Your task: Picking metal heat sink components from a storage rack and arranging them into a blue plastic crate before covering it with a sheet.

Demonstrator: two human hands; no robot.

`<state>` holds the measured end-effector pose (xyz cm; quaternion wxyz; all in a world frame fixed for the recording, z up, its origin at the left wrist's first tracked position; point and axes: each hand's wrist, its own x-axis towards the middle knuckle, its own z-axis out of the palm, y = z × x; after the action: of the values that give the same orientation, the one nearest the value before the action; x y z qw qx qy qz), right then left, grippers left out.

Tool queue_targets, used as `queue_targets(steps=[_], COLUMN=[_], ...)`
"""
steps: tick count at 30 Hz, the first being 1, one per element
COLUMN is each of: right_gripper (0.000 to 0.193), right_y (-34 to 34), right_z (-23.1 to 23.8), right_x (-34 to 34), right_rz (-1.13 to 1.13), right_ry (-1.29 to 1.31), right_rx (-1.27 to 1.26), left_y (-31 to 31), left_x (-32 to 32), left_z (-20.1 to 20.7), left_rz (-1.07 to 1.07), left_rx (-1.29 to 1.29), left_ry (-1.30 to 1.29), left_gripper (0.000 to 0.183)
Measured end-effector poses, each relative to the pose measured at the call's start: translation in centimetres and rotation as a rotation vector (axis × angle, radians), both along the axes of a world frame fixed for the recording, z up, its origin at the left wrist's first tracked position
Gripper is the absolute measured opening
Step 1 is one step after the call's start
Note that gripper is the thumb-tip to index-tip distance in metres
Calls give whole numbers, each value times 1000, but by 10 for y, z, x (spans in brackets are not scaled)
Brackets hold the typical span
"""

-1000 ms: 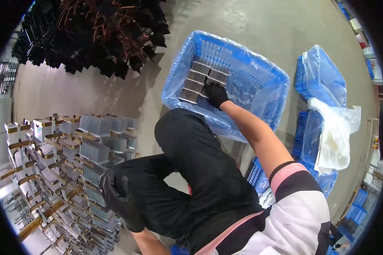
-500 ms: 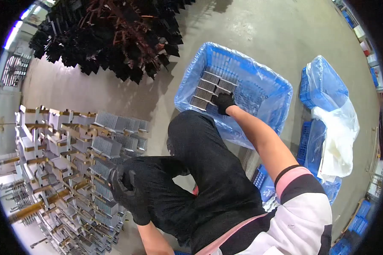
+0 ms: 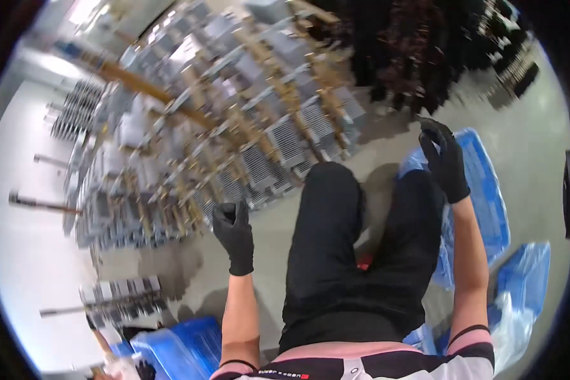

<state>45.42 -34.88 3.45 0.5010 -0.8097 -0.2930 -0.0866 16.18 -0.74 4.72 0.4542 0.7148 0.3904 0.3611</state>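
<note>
My left hand (image 3: 233, 237), in a dark glove, is raised in front of a rack of finned grey metal heat sinks (image 3: 256, 166). Its fingers are curled, with a gap beside the thumb and nothing visible in it. Out to the right, my right hand (image 3: 446, 161), gloved too, hangs over the left part of a blue crate (image 3: 487, 190) lined with clear plastic. Thumb and fingers are bent but apart, and no object shows between them. My hand and knee cover much of the crate, so its contents are hidden.
A dark bundle of hanging pieces (image 3: 418, 50) is at the far right. Smaller blue crates (image 3: 525, 275) with plastic film stand at the lower right. At the lower left are more blue crates (image 3: 183, 348) and another person's gloved hand (image 3: 145, 370). Rods (image 3: 44, 204) jut out leftward.
My view has swung left toward the rack. My right hand has left the heat sinks inside the crate and risen above it. My left hand has lifted off beside my knee.
</note>
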Motion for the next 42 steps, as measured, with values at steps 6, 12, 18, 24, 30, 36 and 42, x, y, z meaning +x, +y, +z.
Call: queue_targets(steps=[6,12,18,24,30,36,42], right_gripper=[28,27,29,32,32,32,32], right_y=[79,92,81,72,75,66,77], right_z=[39,-9,-29,-36,-35,-42,-41], right_x=[-59,-58,-43,-38,-36,-32,-35], right_rz=[252,311,334,326,286,259,293], right_ry=[-80,163,413,638,614,654,755], right_rx=[-104,-133,-31,151,64,56,193], left_y=[58,102,155,150,147,120,135], left_x=[-90,-117,-99,-65,-60,-59,-76], left_z=[-29,-37,-72,-69,-71,-53,-62], left_rz=[239,132,-116,-80,76,49,50], left_rx=[225,-17,449,254,-21,-367,-573], left_ry=[47,167,384,292,267,46,-151], left_gripper=[29,28,27,26,32,38,40])
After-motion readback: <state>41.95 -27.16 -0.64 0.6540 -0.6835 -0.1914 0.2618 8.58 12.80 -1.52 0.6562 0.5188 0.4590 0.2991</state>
